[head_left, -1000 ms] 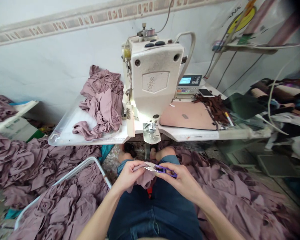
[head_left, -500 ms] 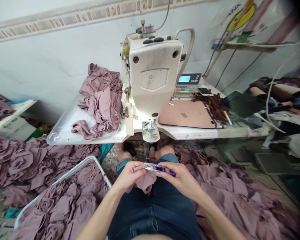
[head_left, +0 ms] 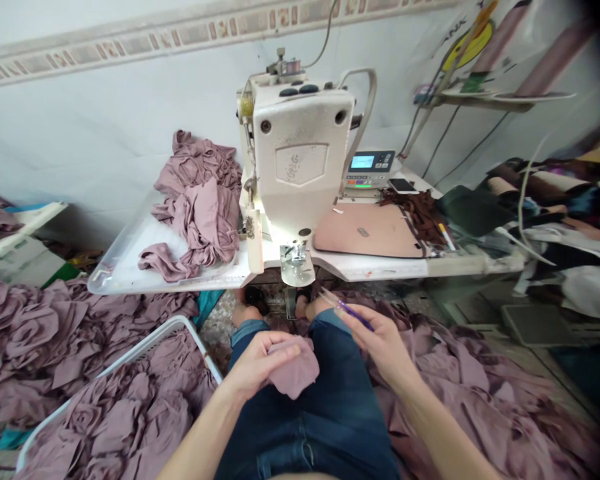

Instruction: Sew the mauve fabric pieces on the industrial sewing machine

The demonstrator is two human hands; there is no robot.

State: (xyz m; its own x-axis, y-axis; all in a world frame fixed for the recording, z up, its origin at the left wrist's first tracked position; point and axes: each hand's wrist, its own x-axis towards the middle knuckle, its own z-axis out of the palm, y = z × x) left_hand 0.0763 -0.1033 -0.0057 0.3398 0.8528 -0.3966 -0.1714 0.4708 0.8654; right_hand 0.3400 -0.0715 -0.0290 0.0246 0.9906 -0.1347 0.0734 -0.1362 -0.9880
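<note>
Over my lap, my left hand [head_left: 263, 360] is closed on a small mauve fabric piece [head_left: 296, 371], thumb on top, and the cloth hangs toward my right. My right hand [head_left: 380, 333] grips purple-handled thread snips [head_left: 353, 315], their blades pointing up and left, apart from the cloth. Ahead of both hands stands a white sewing machine [head_left: 300, 153] with its metal needle plate [head_left: 297, 267] at the table's front edge. The snips are a little blurred, so I cannot tell how far their blades are apart.
Mauve cloth [head_left: 200, 213] is heaped on the table's left side. A white basket [head_left: 180, 323] of mauve pieces stands at my left; more cloth [head_left: 470, 387] lies at my right. A pinkish pad [head_left: 370, 230], phone [head_left: 403, 186] and control panel [head_left: 370, 165] sit right of the machine.
My right hand has drawn the snips away from the fabric, up and to the right. My left hand has turned and lowered slightly, and more of the cloth shows.
</note>
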